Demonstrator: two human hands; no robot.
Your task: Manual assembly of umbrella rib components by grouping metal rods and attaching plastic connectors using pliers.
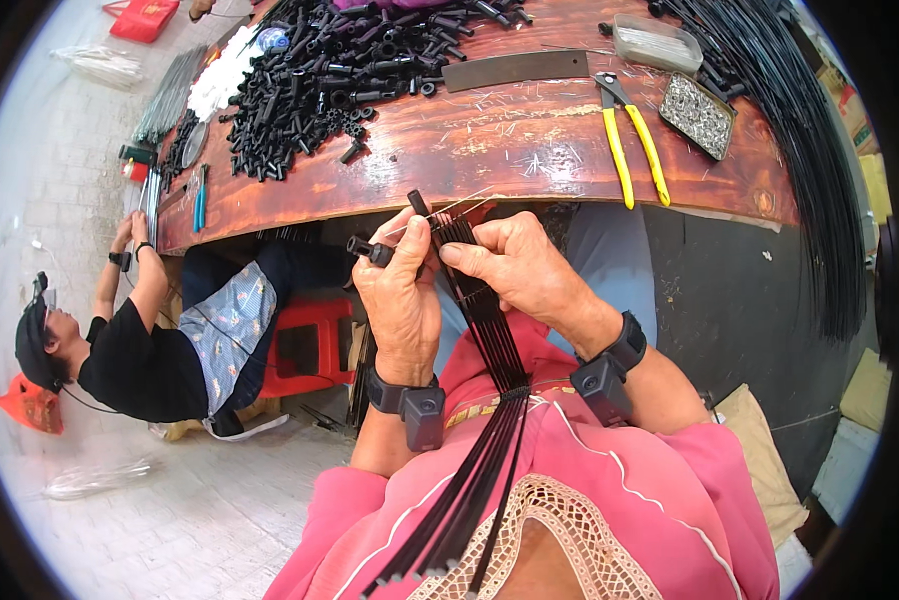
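In front of my pink top, a fan of thin black rods [487, 335] runs up to my hands, tied together by a dark band lower down. My left hand [400, 295] is closed around its upper end, with a black tubular plastic fitting [372, 250] sticking out on its left side. Another short black piece [418, 203] rises above the left fingertips. Thin metal wires [462, 204] slant up and right between the hands. My right hand [530, 268] pinches the rods' upper part between thumb and fingers; its fingertips are partly hidden.
On the reddish wooden table [470, 135] lie heaped black fittings [315, 90], a flat metal strip [515, 70], yellow-handled pliers [630, 140], a tin of small metal parts [698, 115] and a clear box [657, 45]. Long black rods [820, 200] hang off the right. A co-worker [140, 350] sits left.
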